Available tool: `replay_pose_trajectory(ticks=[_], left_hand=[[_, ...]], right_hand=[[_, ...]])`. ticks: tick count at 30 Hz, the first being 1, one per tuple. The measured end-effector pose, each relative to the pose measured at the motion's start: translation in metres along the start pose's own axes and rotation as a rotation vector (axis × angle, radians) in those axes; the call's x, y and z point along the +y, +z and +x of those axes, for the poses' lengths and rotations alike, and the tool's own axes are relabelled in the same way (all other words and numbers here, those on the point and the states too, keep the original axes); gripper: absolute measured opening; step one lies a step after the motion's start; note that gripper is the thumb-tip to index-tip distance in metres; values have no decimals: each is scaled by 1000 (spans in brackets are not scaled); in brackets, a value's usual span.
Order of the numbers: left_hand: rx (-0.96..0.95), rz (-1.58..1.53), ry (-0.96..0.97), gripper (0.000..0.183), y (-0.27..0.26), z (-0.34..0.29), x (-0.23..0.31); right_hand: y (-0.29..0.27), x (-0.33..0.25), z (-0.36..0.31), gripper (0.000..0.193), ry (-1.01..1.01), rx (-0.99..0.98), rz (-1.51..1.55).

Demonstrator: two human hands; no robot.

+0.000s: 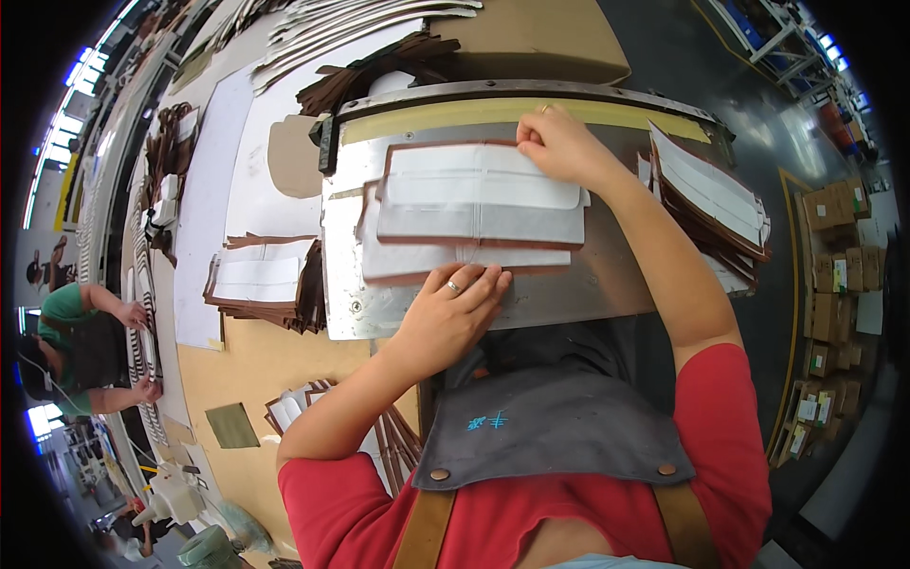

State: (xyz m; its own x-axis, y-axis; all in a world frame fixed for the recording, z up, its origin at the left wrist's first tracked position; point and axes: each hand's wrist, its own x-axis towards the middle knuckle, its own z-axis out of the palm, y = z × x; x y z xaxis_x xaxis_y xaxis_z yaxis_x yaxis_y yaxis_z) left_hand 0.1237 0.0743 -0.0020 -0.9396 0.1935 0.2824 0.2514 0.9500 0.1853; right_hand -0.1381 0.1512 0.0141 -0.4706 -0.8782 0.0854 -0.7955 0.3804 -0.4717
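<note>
A flat white panel with brown edges point(436, 190) and a seam across its middle lies on a metal plate point(607, 275). Another such panel point(531, 259) sticks out from beneath it on the near side. At the top panel's far right edge my right hand point(561, 142) is closed, fingers curled in a pinch on the border. My left hand point(453, 311), wearing a ring, is at the near edge of the panels with its fingers bent and held together. Its thumb is mostly hidden, so its exact grip is hard to see.
Stacks of similar brown-edged panels lie left point(261, 275), right point(711, 204) and by my left elbow point(393, 441). Brown strips point(379, 71) rest beyond the plate's metal bar point(531, 87). A co-worker point(76, 346) handles striped material far left. Cartons point(834, 275) stand at right.
</note>
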Motion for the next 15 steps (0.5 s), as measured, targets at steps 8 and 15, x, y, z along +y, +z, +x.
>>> replay_pose_trajectory(ticks=[8, 15], left_hand=[[-39, -228, -32, 37, -18, 4, -9], [214, 294, -373, 42, 4, 69, -125]], right_hand=[[-5, 15, 48, 4, -24, 232, -272], [13, 13, 55, 6, -155, 396, -375]])
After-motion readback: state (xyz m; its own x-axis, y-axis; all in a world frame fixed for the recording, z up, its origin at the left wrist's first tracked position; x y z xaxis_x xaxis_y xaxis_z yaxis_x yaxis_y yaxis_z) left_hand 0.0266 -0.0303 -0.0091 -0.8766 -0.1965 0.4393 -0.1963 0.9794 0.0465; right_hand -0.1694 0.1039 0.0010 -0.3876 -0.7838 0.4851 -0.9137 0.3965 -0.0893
